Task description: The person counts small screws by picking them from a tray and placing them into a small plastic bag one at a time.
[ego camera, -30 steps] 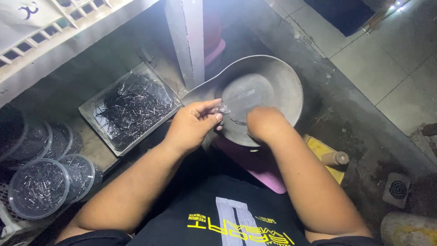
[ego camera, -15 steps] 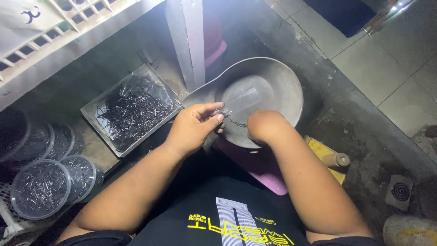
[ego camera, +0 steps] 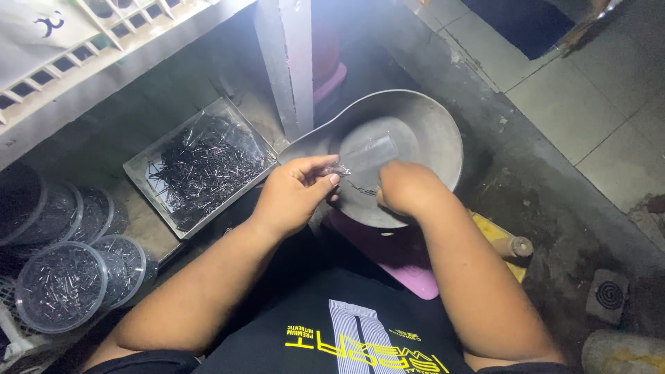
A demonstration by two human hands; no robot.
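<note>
**Hands over the grey scoop pan, small metal pieces pinched**

A grey metal scoop pan [ego camera: 415, 121], round with a tapered spout toward the left, is seen low in front of the person, resting above a pink plastic stool [ego camera: 405, 260]. The left hand [ego camera: 294, 194] is held at the pan's near rim, thumb and fingertips pressed together on a small cluster of thin metal pieces [ego camera: 339, 168]. The right hand [ego camera: 409, 187] is curled closed just beside it, over the pan's near edge; what it grips cannot be told, as the fingers are turned away. The two hands are close together, not touching.

To the left, a shallow rectangular tray [ego camera: 201, 166] lined with clear plastic is filled with dark thin pins. Further left, round clear tubs [ego camera: 62, 284] holding the same pins are stacked and overlapped in a cluster. An upright grey post [ego camera: 287, 62] stands behind the pan's spout. A yellow flat object [ego camera: 495, 239] with a small brown bottle [ego camera: 516, 246] on it lies right of the stool. A round floor drain [ego camera: 609, 294] is noted at lower right.
</note>
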